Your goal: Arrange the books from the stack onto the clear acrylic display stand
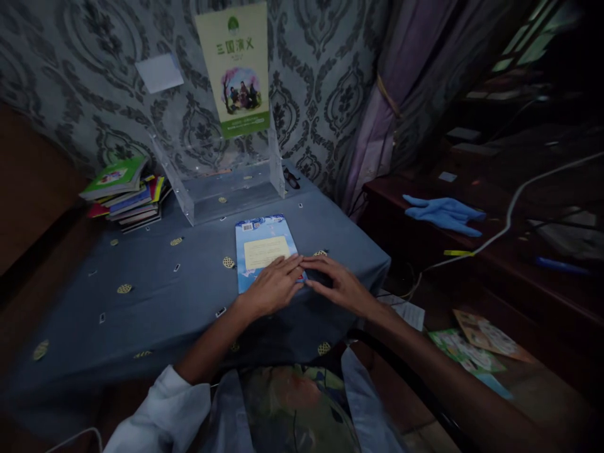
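Observation:
A light blue book [265, 244] with a pale yellow text panel and barcodes lies flat on the blue tablecloth [189, 283], near the table's front edge. Across its lower part rests my left hand [274, 283], fingers stretched out and lying flat. My right hand [336, 282] is at the book's lower right corner, its fingers reaching toward the left fingertips, thumb apart from the fingers and nothing between them. Behind the book stands a clear acrylic stand [231, 200], with a yellow-green book [240, 69] upright at its right side.
At the table's left back is a stack of books [129, 192]. Dark glasses [291, 178] lie by the stand. On the red-brown furniture at right are a blue glove [443, 214] and a white cable [512, 201]. Booklets [491, 333] lie on the floor at right.

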Action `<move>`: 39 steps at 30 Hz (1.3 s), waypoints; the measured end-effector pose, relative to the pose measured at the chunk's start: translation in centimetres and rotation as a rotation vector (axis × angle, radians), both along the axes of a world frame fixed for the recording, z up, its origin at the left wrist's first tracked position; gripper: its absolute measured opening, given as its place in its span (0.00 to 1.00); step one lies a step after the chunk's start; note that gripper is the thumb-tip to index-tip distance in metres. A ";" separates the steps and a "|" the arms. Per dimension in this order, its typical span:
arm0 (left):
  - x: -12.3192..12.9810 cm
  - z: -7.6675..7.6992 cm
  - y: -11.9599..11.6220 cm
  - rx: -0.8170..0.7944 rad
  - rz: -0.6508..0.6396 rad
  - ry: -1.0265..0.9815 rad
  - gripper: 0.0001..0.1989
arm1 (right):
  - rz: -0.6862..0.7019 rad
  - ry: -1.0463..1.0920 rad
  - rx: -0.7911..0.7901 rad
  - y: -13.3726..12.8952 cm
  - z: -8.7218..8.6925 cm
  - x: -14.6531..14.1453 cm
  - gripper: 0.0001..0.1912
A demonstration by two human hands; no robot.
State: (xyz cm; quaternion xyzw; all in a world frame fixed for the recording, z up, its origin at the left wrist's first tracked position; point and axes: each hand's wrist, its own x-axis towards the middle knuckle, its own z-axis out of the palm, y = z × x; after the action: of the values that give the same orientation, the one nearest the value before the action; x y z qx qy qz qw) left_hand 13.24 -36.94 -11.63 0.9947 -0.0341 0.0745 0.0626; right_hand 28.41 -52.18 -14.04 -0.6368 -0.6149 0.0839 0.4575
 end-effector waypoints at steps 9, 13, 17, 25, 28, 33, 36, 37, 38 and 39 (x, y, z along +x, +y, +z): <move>2.3 -0.8 0.8 0.050 0.068 -0.038 0.20 | -0.020 -0.037 0.052 2.6 -1.4 2.6 0.16; 3.5 -1.1 1.1 0.057 0.101 -0.033 0.20 | -0.041 -0.049 0.043 3.2 -1.2 3.0 0.17; 3.1 -1.5 0.8 0.053 0.128 -0.048 0.20 | -0.018 -0.055 0.054 3.0 -1.2 2.7 0.17; -2.3 -1.9 0.0 0.046 0.106 -0.115 0.24 | -0.066 -0.093 -0.029 2.5 -1.5 2.3 0.14; -5.0 -2.1 0.1 0.053 0.143 -0.132 0.23 | -0.077 -0.127 -0.028 2.3 -1.5 2.2 0.14; -8.7 -2.2 0.5 0.036 0.254 -0.166 0.23 | -0.080 -0.274 -0.023 2.5 -0.8 1.1 0.14; -10.0 -2.3 0.7 0.021 0.294 -0.188 0.22 | 0.005 -0.351 -0.017 3.4 -0.1 -0.6 0.15; -10.3 -2.3 0.8 0.013 0.300 -0.196 0.22 | 0.063 -0.356 -0.025 3.9 0.2 -1.3 0.15; -10.4 -2.3 1.0 0.003 0.302 -0.206 0.21 | 0.127 -0.352 -0.039 4.5 0.6 -2.0 0.17; -10.5 -2.2 1.1 -0.008 0.298 -0.216 0.21 | 0.188 -0.343 -0.060 5.1 0.9 -2.7 0.18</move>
State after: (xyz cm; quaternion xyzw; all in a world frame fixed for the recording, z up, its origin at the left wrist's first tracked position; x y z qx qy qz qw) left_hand 2.78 -35.85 -13.81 0.9746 0.1076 0.1897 0.0508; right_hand 25.70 -47.07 -13.14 -0.5949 -0.7379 0.0350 0.3169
